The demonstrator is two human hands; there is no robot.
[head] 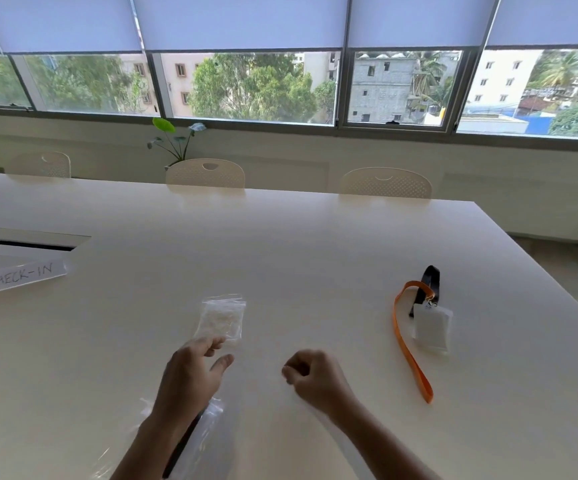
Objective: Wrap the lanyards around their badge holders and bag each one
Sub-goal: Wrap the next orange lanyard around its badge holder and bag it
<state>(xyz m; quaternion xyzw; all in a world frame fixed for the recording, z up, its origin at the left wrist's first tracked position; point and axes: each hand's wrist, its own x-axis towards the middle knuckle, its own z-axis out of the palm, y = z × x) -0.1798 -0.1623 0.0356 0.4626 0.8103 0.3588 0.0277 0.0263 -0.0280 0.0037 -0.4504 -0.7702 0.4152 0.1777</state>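
White table [315, 244], clear bag [223, 320] holding white contents, left hand [194, 372] fingers spread, right hand [310, 374] fingers curled empty

- Bare desk [315, 258] lies open between the clear bag stack [223, 318] and the orange lanyard [406, 341].
- The badge holders [432, 329] and black lanyard [427, 285] crowd the right side.
- A bagged item [207, 434] lies under the left forearm.
- The CHECK-IN sign [19, 277] stands far left.

Two lanyards [406, 341], two bags [222, 318], three chairs [205, 173]

Head camera looks forward-down over white table [315, 244], toward windows [252, 84].
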